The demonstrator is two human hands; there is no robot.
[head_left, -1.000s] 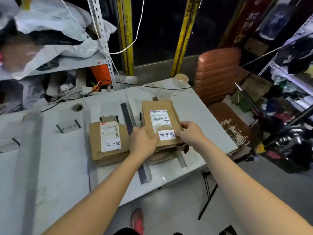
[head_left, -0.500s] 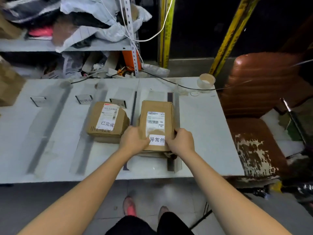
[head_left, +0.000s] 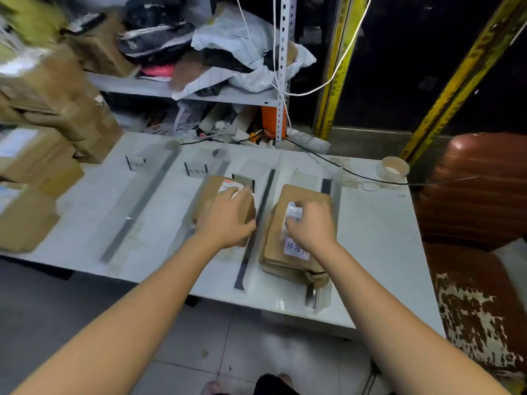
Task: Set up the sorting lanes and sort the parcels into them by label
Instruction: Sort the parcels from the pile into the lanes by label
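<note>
Two hands are out over the table (head_left: pixel 376 238), palms down, each on a parcel about mid-table. Left hand (head_left: pixel 228 220): lies on top of the box (head_left: pixel 209 195), fingers fairly straight and close together, reaching across its white label (head_left: pixel 228 187), thumb spread toward the box's right edge. It grips nothing. Right hand (head_left: pixel 312 223): over the stack (head_left: pixel 273 252) of flat parcels, fingers loosely bent, tips at the shipping label (head_left: pixel 293 212) on the top parcel. It pinches nothing that I can see; whether the tips press or only hover, I cannot tell. A white tag (head_left: pixel 296 249) with printed characters shows just behind the wrist, partly covered. The box and stack sit side by side, apart, with a dark strip (head_left: pixel 244 266) running between them from the far edge toward the near edge. The stack's near end lies close to the near edge. A second strip (head_left: pixel 137 212) runs left of the box, and a third (head_left: pixel 326 185) shows past the stack's far right corner. Small signs (head_left: pixel 196 169) stand toward the far edge, one at the head of each lane; print blurred. Cartons (head_left: pixel 25 220) are piled at the left edge. A tape roll (head_left: pixel 393 168) sits at the far right corner, and a black cable (head_left: pixel 356 175) trails along the far edge. A brown chair (head_left: pixel 479 189) stands beyond the right edge.
</note>
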